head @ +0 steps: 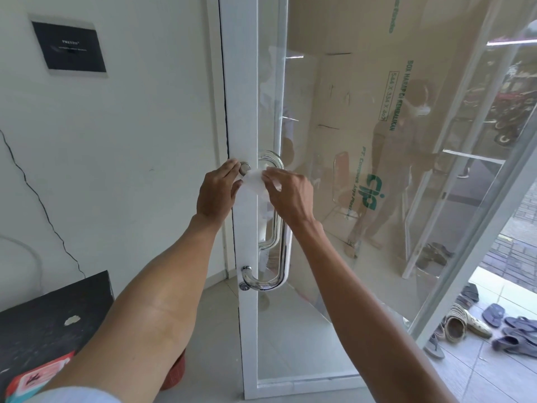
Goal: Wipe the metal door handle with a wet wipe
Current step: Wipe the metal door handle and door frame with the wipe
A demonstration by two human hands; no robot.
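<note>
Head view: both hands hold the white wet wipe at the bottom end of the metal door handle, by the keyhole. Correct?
Not quite. The head view shows the left hand and right hand holding the wet wipe at the top end of the metal door handle, near its upper mount. The keyhole sits by the bottom end, untouched.

"PRESTO" is being shown in small white letters on the black wall plaque (69, 48); green print, "BOX HARAP DI KEMBALIKAN", "544 X 334 X 402" and a large "cjp" logo, is being displayed on the cardboard box (377, 117) behind the glass; finer print is not being made out.
</note>
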